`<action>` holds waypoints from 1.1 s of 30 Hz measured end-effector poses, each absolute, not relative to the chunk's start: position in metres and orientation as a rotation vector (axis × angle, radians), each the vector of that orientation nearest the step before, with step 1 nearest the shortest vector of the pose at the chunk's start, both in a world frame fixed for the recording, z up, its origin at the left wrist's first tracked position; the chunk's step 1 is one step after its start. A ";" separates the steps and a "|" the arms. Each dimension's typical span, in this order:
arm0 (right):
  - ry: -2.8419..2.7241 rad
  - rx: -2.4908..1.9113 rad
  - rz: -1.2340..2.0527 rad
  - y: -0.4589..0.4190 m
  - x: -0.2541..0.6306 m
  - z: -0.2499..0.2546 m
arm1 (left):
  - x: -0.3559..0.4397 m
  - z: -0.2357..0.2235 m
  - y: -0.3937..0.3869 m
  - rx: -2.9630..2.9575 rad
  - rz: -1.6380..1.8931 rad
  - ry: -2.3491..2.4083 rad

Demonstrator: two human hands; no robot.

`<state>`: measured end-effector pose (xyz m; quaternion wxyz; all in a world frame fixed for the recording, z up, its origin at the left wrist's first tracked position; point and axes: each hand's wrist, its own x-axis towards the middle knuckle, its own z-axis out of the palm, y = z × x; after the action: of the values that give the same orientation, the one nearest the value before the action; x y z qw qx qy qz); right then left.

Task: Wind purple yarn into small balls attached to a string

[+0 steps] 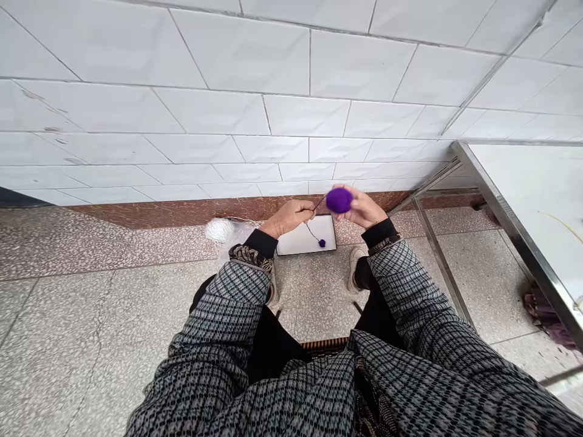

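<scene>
My right hand [362, 209] holds a purple ball of yarn [339, 200] with its fingers curled round the far and right sides. From the ball a strand of yarn [320, 203] runs left to my left hand [291, 217], which pinches it between thumb and fingers. Below that pinch the strand hangs down to a much smaller purple ball [322, 243]. This small ball shows over a shallow white box [296, 241] with dark edges on the floor; I cannot tell if it rests in it.
Left of the box lies clear plastic wrapping [223, 232]. A white tiled wall [286, 115] rises ahead. To the right stands a metal-framed table [532, 200], with purple cloth [549, 315] beneath it. My shoes [355, 267] flank the box on the speckled floor [136, 328].
</scene>
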<state>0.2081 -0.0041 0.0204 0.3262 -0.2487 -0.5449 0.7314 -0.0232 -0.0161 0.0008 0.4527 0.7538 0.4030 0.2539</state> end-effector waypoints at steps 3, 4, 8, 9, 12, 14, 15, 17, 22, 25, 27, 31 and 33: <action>-1.200 -0.745 1.607 0.001 0.207 0.020 | -0.020 -0.002 -0.016 1.833 0.589 0.929; -1.158 -0.800 1.528 0.003 0.205 0.019 | -0.020 -0.002 -0.016 1.836 0.565 0.907; -1.130 -1.032 1.409 0.014 0.200 0.007 | -0.017 0.003 -0.019 1.839 0.495 0.832; -1.175 -1.106 1.402 0.015 0.199 0.003 | -0.017 0.005 -0.020 1.832 0.497 0.826; -1.470 -1.335 1.369 0.013 0.196 -0.005 | -0.018 0.008 -0.021 1.819 0.542 0.846; -1.741 -1.406 1.369 0.008 0.195 -0.004 | -0.020 0.008 -0.021 1.814 0.578 0.881; -1.866 -1.405 1.396 0.005 0.194 -0.002 | -0.020 0.008 -0.020 1.812 0.584 0.899; -2.051 -1.348 1.515 0.001 0.194 0.003 | -0.021 0.007 -0.020 1.817 0.571 0.924; -2.122 -1.061 1.888 -0.004 0.198 0.015 | -0.022 0.006 -0.017 1.854 0.543 0.940; -1.901 -0.848 2.065 -0.005 0.203 0.017 | -0.023 0.003 -0.015 1.876 0.562 0.967; -1.653 -0.756 2.043 -0.004 0.206 0.018 | -0.023 0.000 -0.014 1.869 0.591 0.983; -1.294 -0.776 1.711 0.001 0.206 0.018 | -0.019 -0.003 -0.015 1.824 0.589 0.941; -1.229 -0.863 1.579 0.006 0.204 0.016 | -0.017 -0.003 -0.016 1.827 0.537 0.892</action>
<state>0.2041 0.0056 0.0157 0.4629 -0.3512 -0.4999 0.6422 -0.0171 -0.0162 -0.0027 0.4964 0.7541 0.3683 0.2219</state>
